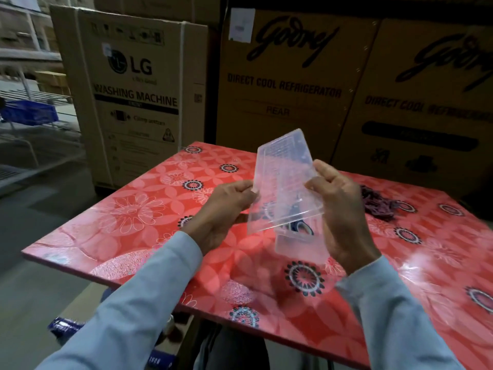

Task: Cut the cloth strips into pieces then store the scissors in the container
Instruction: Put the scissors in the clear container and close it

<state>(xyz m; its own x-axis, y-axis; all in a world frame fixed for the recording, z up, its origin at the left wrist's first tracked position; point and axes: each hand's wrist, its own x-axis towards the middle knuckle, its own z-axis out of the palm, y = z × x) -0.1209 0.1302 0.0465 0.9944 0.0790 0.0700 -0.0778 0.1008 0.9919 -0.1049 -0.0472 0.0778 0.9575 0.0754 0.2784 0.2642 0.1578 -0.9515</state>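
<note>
Both hands [224, 209] around container [286, 182]

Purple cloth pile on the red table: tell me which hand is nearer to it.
Right. The right hand, gripping the clear plastic container, is just left of the purple cloth pile; the left hand is beyond the container.

The person wears a pale blue-grey long-sleeved shirt whose smooth, plain sleeves end at the wrists of the bare left hand [221, 212] and right hand [344, 220], over grey trousers
</note>
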